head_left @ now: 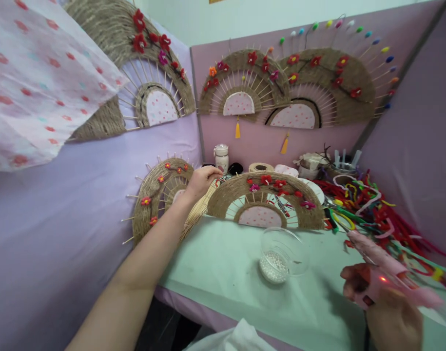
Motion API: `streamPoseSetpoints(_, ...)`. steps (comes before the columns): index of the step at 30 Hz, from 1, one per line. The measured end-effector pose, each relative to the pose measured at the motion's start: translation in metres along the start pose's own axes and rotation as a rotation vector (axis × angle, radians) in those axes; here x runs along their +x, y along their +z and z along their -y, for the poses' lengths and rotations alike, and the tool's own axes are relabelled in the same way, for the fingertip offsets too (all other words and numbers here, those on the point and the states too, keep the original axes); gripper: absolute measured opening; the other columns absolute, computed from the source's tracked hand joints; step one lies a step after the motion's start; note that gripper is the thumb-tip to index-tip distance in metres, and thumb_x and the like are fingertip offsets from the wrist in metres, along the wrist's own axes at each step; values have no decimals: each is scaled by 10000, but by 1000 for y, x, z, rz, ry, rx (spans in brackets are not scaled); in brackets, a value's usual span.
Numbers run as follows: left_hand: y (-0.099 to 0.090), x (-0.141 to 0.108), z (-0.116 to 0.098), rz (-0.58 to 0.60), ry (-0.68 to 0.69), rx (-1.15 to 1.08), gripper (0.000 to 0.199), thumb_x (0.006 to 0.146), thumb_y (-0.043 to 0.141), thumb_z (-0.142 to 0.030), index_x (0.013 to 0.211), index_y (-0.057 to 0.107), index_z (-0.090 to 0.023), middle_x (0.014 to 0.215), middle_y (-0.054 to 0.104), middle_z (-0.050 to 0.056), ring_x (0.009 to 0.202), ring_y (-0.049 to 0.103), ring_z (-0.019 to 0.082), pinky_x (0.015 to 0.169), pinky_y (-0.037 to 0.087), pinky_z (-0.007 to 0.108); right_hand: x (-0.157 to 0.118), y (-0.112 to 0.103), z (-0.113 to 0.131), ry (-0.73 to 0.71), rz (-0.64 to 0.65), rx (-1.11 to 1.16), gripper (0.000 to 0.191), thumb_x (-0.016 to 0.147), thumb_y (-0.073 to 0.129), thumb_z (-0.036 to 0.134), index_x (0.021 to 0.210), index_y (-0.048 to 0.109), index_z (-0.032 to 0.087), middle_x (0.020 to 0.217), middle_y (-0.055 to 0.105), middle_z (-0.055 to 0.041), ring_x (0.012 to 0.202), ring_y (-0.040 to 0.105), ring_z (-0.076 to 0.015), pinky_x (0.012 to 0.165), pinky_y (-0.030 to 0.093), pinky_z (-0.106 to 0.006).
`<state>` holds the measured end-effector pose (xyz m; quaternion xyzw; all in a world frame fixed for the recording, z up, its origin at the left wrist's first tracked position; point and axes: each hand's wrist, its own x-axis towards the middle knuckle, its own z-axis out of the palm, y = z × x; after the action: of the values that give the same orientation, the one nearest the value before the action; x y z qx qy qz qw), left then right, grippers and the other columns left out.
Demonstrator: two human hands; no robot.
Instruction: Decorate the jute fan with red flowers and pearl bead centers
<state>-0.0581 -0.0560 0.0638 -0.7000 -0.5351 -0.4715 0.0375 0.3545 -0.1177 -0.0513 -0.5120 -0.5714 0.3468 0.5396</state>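
My right hand (pixel 385 304) is wrapped around the handle of a pink hot glue gun (pixel 379 258), whose small red light glows. It is over the table's right side, the nozzle pointing toward the back left. My left hand (pixel 205 181) reaches to the back of the table with its fingers pinched together. What lies between the fingertips is too small to make out. Beside it stands a twine-wrapped fan (pixel 226 200) with red and magenta flowers and a dotted half-round centre (pixel 260 217). A clear tub of white beads (pixel 274 267) sits nearer me.
Colourful pipe cleaners (pixel 387 209) and scissors (pixel 343 219) crowd the right side. At the back are a white bottle (pixel 222 158) and a tape roll (pixel 261 167). Thin sticks (pixel 199 209) lie under my left forearm. Further fans (pixel 244 80) hang on the walls; dotted cloth (pixel 43 83) hangs upper left.
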Motion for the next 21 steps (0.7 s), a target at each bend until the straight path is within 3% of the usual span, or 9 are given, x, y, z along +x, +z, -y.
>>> streamPoseSetpoints(3,1,3,5,48,28,43,128,794,608,-145,776,726,-192,813,729,40,779,650,164,770,476,277,1,-1,-7,67,-13,9,611,855,341,740,820,571,174,727,616,-79,505,523,-161,454,378,-293)
streamPoseSetpoints(9,-3,6,13,85,95,98,126,807,602,-153,787,721,-189,822,735,37,778,661,161,768,490,273,-3,7,2,130,-108,60,555,892,360,690,809,554,176,721,595,-47,503,499,-144,496,390,-292)
streamPoseSetpoints(21,-3,11,17,167,217,190,132,836,587,-172,802,713,-193,825,733,30,782,674,156,748,514,271,-6,9,8,126,-75,108,601,850,367,753,872,531,175,757,586,-46,508,494,-147,492,383,-289)
